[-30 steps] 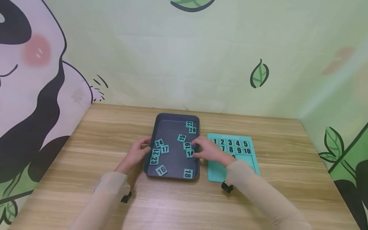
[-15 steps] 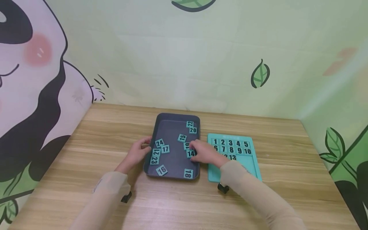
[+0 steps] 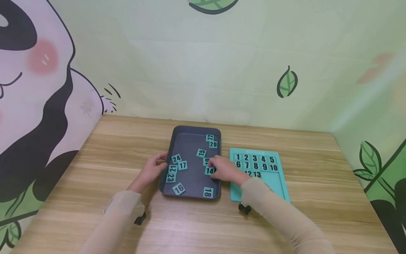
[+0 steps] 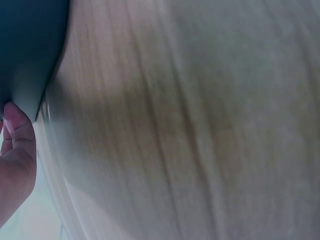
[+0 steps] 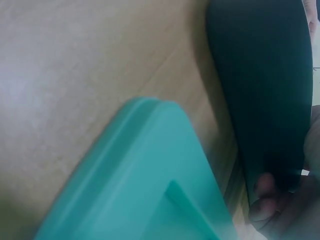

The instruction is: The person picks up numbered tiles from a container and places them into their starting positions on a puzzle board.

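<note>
On a wood-grain table (image 3: 317, 169), pale and smooth: one dark tray (image 3: 190, 129), oblong, round-cornered, with a raised rim; to its right, one turquoise board (image 3: 276, 180), square-edged, its number squares (image 3: 254, 158) set in rows above a plain sunken area. Contents of the tray, thin square pieces with black numerals: tile 24 (image 3: 176, 158), tile 17 (image 3: 182, 165), tile 21 (image 3: 172, 169) and tile 23 (image 3: 171, 178) grouped near the left wall; tile 16 (image 3: 179, 189) tilted below them; tile 22 (image 3: 209, 138), tile 20 (image 3: 213, 144), tile 15 (image 3: 201, 153), tile 19 (image 3: 205, 162), tile 14 (image 3: 208, 171) and tile 18 (image 3: 208, 192) toward the right. Left hand (image 3: 151, 168): fingers relaxed, thumb and forefinger parted, touching the tray's left edge. Right hand (image 3: 226, 168): reaching over the right rim, thumb and fingers bent and slightly apart at tiles 19 and 14; whether either is pinched cannot be told. Edges and room: bare dark floor along the tray's middle; a narrow strip of wood between tray and board; broad wood to either side; behind, a printed cloth wall (image 3: 190, 70), faintly creased.
</note>
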The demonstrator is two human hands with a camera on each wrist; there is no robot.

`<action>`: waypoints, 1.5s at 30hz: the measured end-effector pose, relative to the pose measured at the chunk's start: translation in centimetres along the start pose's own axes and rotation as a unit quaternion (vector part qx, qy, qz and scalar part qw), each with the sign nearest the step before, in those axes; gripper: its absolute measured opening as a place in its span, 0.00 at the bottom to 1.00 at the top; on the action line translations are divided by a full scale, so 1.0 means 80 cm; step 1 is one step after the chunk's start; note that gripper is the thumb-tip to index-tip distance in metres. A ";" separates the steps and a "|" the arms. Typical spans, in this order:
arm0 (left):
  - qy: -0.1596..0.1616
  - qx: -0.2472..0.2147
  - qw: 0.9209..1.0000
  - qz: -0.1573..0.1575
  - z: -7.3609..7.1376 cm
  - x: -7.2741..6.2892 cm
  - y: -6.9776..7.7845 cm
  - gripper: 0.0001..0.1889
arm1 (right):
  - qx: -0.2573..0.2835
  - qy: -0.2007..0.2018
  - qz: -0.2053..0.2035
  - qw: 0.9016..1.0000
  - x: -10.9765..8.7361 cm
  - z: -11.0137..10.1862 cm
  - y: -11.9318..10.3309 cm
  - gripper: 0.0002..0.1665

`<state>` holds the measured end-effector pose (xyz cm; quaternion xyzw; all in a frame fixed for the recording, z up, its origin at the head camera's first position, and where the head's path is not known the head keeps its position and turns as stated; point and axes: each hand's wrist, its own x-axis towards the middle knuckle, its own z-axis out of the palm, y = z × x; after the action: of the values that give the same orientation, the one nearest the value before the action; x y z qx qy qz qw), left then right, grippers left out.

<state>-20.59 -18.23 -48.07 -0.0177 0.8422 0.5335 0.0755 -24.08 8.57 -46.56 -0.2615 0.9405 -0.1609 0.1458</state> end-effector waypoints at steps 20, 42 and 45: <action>0.004 -0.009 1.000 0.002 0.002 0.002 -0.004 0.24 | 0.083 0.025 -0.012 0.996 -0.029 -0.041 0.007 0.22; 0.000 -0.003 1.000 -0.004 0.002 0.002 -0.005 0.24 | 0.133 0.097 0.026 0.986 -0.103 -0.094 0.111 0.23; 0.002 -0.002 1.000 0.000 0.003 0.002 -0.004 0.24 | 0.132 0.101 0.041 0.985 -0.112 -0.092 0.124 0.24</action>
<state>-20.71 -18.16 -48.46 -0.0188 0.8412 0.5353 0.0741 -23.74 23.11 -41.96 -0.1837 0.9308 -0.3029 0.0899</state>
